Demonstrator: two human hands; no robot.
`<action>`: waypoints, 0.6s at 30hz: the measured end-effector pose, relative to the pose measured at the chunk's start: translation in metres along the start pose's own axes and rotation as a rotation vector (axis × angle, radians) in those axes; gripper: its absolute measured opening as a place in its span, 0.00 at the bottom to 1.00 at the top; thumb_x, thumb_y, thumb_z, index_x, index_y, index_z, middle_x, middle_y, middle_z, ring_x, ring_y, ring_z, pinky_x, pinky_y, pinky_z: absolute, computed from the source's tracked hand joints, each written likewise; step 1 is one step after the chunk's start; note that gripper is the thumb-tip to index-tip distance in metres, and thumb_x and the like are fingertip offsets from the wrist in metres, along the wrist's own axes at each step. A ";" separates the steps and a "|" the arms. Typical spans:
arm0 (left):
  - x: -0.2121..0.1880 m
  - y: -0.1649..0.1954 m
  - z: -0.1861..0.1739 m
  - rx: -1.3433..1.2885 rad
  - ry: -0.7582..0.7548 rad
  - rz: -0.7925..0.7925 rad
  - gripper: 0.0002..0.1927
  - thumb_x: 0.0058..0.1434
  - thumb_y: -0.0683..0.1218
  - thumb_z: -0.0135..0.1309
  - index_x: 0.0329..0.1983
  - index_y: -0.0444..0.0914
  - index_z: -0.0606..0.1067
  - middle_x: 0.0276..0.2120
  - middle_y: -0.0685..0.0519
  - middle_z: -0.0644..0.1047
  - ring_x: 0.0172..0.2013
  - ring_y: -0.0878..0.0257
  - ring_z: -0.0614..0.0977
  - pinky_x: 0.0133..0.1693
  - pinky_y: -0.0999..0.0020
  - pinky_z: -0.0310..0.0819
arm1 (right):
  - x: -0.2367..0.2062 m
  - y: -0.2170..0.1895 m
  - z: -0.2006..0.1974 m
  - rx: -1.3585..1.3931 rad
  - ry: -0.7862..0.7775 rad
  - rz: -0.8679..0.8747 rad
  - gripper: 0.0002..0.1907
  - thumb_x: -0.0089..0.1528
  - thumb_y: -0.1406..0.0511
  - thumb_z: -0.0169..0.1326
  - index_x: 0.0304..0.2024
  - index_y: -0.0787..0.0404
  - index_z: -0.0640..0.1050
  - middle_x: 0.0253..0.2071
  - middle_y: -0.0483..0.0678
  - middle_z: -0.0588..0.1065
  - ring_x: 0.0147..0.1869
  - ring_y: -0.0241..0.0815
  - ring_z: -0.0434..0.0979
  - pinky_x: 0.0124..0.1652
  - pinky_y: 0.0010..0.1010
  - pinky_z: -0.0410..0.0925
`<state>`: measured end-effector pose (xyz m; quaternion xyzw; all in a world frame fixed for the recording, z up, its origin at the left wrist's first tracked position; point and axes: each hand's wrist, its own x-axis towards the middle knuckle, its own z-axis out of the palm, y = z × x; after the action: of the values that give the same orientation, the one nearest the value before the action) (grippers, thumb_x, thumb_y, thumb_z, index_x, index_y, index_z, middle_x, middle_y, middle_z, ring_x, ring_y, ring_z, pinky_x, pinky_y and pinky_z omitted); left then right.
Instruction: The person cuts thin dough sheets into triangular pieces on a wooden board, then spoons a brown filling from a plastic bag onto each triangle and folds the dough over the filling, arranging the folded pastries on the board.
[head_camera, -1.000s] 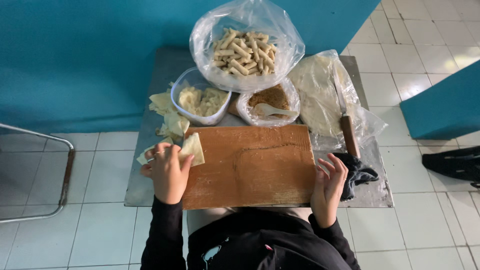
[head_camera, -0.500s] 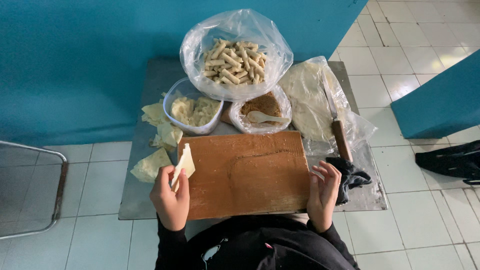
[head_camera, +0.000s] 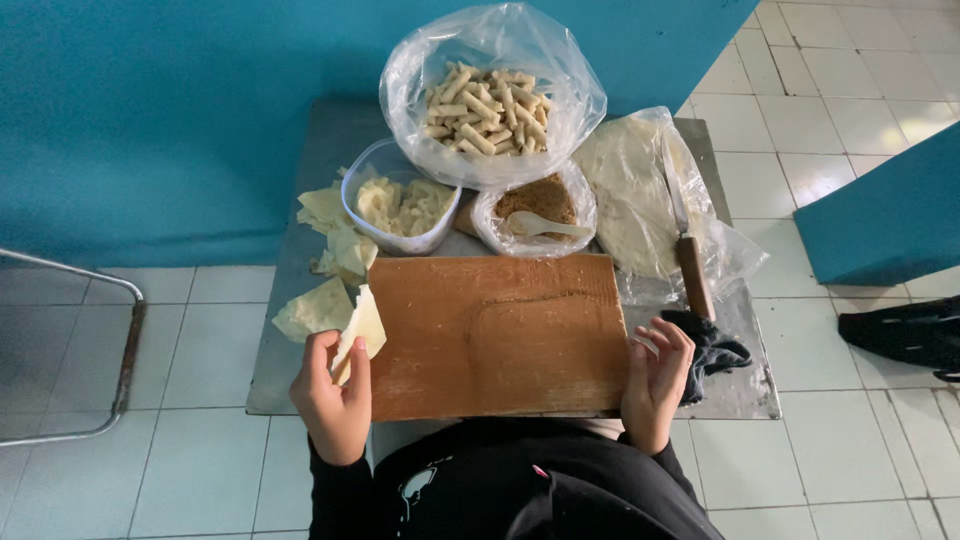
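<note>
A bare brown wooden cutting board lies at the near edge of the grey metal bench, its whole top open and unoccupied between the two hands. The left hand is at the board's left edge, thumb and fingers pinched on one thin pale yellow pastry sheet held up on edge just beside the board. The right hand rests at the board's right edge, fingers loosely curled and holding nothing, touching a dark crumpled cloth near the bench's right corner. To the left of the board, a loose pale pastry sheet lies close to the bench's left edge, with several more scraps heaped behind it; their number cannot be told. Behind the board stand three containers: a clear plastic tub of pale sheets, a small clear bag of brown filling with one white plastic spoon in it, and a large clear plastic bag of rolled pale pastry sticks, too many to count. To the right, a stack of round flat wrappers in plastic carries one wooden-handled knife. White floor tiles surround the bench, and a metal chair frame stands well apart on the left.
</note>
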<state>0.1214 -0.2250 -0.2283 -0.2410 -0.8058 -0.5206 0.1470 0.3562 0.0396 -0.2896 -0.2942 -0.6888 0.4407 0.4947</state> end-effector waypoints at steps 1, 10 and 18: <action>0.001 0.001 0.000 -0.001 -0.001 0.003 0.09 0.68 0.42 0.58 0.44 0.33 0.71 0.32 0.46 0.77 0.30 0.54 0.78 0.34 0.65 0.72 | 0.000 0.000 0.000 0.000 0.005 0.004 0.19 0.70 0.75 0.47 0.63 0.66 0.65 0.64 0.52 0.65 0.62 0.42 0.72 0.58 0.32 0.70; -0.006 0.007 0.000 -0.111 0.006 -0.075 0.07 0.68 0.40 0.57 0.44 0.32 0.72 0.33 0.48 0.79 0.32 0.63 0.79 0.35 0.69 0.74 | -0.002 0.006 0.000 0.029 0.016 0.044 0.20 0.69 0.75 0.49 0.63 0.65 0.65 0.63 0.51 0.67 0.61 0.40 0.73 0.58 0.30 0.69; -0.009 0.003 0.004 -0.102 0.013 -0.063 0.07 0.66 0.40 0.58 0.43 0.33 0.72 0.33 0.49 0.79 0.32 0.63 0.81 0.37 0.68 0.75 | 0.000 0.008 0.002 0.043 0.022 0.055 0.20 0.68 0.76 0.49 0.63 0.66 0.65 0.63 0.51 0.65 0.60 0.39 0.73 0.57 0.30 0.70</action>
<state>0.1302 -0.2223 -0.2321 -0.2196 -0.7843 -0.5669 0.1233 0.3540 0.0426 -0.2971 -0.3071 -0.6653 0.4658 0.4960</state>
